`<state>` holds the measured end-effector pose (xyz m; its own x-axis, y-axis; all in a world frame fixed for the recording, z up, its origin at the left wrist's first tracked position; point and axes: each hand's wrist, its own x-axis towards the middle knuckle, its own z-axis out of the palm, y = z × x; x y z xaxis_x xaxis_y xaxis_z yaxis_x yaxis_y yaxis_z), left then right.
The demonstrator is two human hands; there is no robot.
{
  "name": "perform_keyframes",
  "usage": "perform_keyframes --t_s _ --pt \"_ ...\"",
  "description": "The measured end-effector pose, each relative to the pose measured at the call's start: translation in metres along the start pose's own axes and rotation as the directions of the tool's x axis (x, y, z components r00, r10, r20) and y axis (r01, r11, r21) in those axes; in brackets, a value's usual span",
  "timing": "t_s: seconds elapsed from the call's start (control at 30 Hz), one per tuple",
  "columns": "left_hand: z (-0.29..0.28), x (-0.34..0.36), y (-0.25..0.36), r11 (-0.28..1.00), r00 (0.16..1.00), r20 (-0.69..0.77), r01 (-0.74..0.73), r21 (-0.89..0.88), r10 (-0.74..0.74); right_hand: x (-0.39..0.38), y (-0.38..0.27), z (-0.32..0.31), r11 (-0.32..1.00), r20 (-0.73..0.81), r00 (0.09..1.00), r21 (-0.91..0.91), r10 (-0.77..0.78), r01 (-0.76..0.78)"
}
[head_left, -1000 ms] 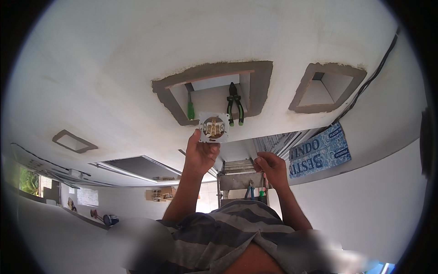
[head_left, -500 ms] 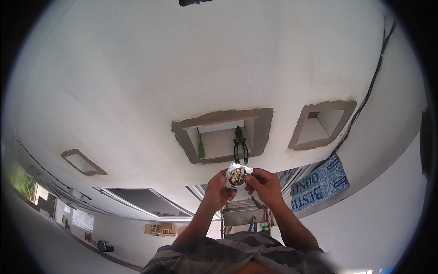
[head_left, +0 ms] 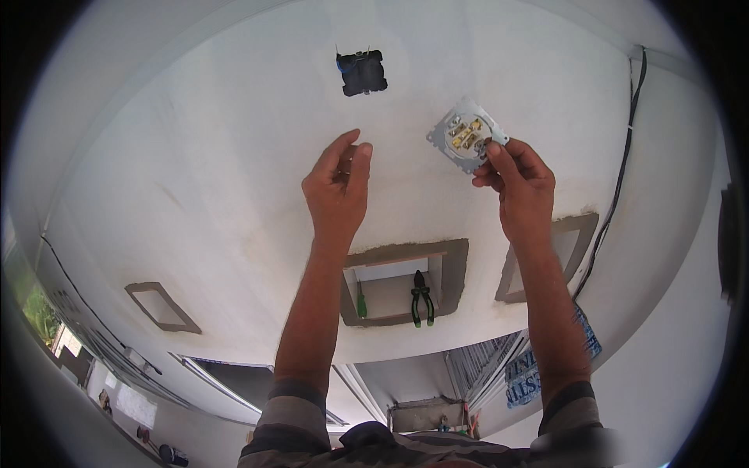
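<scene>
My right hand [head_left: 521, 183] grips the lower right edge of a square metal socket insert [head_left: 460, 134] with a round centre and brass contacts. My left hand [head_left: 334, 183] is raised with curled fingers slightly apart, nothing visible in it. It sits just below a black square box [head_left: 362, 75] recessed in the white wall [head_left: 242, 140], with a short blue wire in it. Lower down, a recessed niche [head_left: 454, 273] with a grey plaster border holds green-and-black pliers [head_left: 423, 296] and a green screwdriver [head_left: 362, 303].
Smaller niches [head_left: 179, 318] flank the central one, the right one partly behind my forearm. A black cable [head_left: 620, 171] runs down the right. A ladder [head_left: 427, 415] with tools, stacked strips [head_left: 484, 359] and a blue printed board [head_left: 521, 381] lie below.
Both hands have risen from chest level toward the black box, which has come into view. My left hand has let go of the insert; my right hand now holds it.
</scene>
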<state>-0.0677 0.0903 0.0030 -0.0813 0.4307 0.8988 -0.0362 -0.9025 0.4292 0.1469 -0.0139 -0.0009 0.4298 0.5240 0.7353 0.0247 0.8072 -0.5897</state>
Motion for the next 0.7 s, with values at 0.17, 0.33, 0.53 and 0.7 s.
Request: perform_keyframes --t_s 0.17,0.33,0.53,0.7 --pt "0.030 0.075 -0.008 0.845 0.900 -0.101 -0.354 0.401 0.425 0.082 -0.024 0.049 0.979 0.033 0.980 0.054 -0.197 0.195" --pt "0.043 0.096 -0.004 0.831 0.900 -0.106 -0.339 0.442 0.423 0.117 -0.023 0.085 0.972 0.068 0.970 0.011 -0.234 0.233" --pt "0.042 0.103 -0.004 0.852 0.927 -0.055 -0.317 0.417 0.372 0.133 -0.016 0.102 0.981 0.147 0.972 -0.036 -0.184 0.191" --pt "0.041 0.100 -0.008 0.910 0.956 -0.069 -0.246 0.334 0.284 0.132 -0.007 0.106 0.974 0.166 0.970 -0.108 -0.177 0.197"
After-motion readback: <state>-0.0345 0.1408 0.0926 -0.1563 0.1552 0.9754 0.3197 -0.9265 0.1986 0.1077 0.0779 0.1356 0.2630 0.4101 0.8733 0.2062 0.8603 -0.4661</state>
